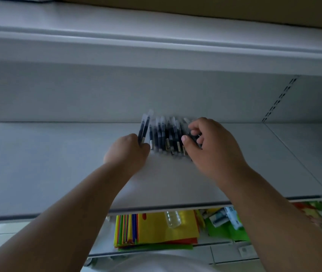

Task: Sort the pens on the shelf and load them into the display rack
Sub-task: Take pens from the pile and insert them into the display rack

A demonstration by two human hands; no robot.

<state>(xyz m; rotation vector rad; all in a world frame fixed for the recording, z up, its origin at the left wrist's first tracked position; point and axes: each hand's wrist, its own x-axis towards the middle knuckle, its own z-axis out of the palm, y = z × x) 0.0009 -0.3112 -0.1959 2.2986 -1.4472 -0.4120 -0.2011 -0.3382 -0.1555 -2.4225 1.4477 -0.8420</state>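
The pens (166,137) lay in a loose, blurred row on the white shelf (58,163), directly between the two hands and near the shelf's back wall, barrels roughly parallel and pointing away from the person. That side-by-side lie probably made them easy to compare and pick off one by one.

The left hand (128,152) sat at the row's left end, fingers curled around a few picked pens (144,127) that stood tilted up out of the fist, apart from the rest; judging by that, it was serving as the collecting hand for one sort.

The right hand (211,146) hovered over the row's right end, fingers bent and thumb reaching toward the nearest barrels. Motion blur hid whether it pinched a pen or only touched them, so I cannot tell its grip.

No display rack showed anywhere, so loading looked not yet begun and sorting seemed the step in hand.

Below the hands, under the shelf's front edge, lay coloured paper (156,228) in a stack and a clear plastic bottle (172,218).
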